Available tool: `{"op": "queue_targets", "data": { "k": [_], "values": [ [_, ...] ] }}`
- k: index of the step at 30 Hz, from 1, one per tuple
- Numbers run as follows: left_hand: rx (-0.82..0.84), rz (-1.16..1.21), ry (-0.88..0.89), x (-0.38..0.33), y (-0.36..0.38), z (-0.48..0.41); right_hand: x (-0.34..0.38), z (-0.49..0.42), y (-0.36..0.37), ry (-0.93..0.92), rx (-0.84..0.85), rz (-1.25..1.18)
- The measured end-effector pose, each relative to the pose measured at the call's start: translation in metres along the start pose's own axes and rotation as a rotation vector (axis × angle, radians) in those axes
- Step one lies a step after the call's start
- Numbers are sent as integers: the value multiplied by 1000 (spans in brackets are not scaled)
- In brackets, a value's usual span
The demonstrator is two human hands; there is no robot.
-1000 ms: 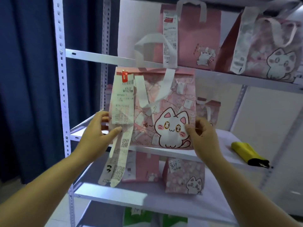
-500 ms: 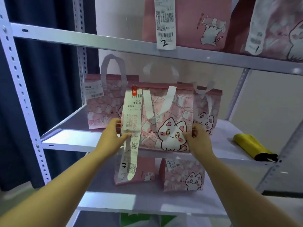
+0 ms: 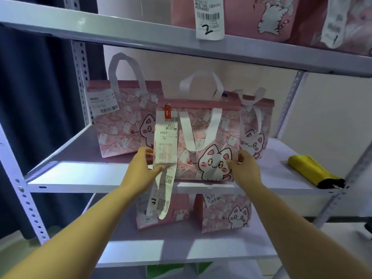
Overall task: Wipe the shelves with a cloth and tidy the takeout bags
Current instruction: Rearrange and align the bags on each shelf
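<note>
A pink takeout bag [image 3: 203,137] with a white cat print stands at the front edge of the middle shelf [image 3: 80,176]. My left hand [image 3: 142,170] grips its lower left side, thumb over the long receipt [image 3: 165,158] that hangs from the bag below the shelf edge. My right hand [image 3: 244,168] grips the bag's lower right corner. Two more pink cat bags stand behind it: a large one at the left [image 3: 124,121] and a smaller one at the right [image 3: 255,127]. A yellow cloth [image 3: 312,171] lies folded at the shelf's right end.
The upper shelf [image 3: 141,37] carries pink bags with receipts, one marked 2 [image 3: 209,17]. On the lower shelf [image 3: 181,250] stand two small pink bags [image 3: 227,214]. Perforated metal uprights [image 3: 20,190] frame the rack. A dark curtain [image 3: 36,97] hangs at the left.
Both hands have carried the cat bag forward and down onto the middle shelf. The view has moved closer to the rack and tilted lower.
</note>
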State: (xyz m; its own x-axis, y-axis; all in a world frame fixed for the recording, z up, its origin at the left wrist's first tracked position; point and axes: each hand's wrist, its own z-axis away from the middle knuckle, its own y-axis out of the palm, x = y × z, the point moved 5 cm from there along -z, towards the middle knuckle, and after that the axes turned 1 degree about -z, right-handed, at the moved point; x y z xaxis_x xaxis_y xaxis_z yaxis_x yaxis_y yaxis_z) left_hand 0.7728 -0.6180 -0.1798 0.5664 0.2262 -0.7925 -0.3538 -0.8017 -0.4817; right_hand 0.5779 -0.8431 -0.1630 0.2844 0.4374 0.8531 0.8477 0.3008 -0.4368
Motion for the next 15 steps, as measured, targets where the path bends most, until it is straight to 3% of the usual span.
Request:
{"op": "queue_targets", "data": {
  "k": [7, 15],
  "values": [
    [-67, -24, 59, -8, -23, 3, 10, 8, -22, -21, -77, -33],
    [-142, 47, 285, -89, -54, 2, 59, 23, -74, -294, -147, -62]
  ]
}}
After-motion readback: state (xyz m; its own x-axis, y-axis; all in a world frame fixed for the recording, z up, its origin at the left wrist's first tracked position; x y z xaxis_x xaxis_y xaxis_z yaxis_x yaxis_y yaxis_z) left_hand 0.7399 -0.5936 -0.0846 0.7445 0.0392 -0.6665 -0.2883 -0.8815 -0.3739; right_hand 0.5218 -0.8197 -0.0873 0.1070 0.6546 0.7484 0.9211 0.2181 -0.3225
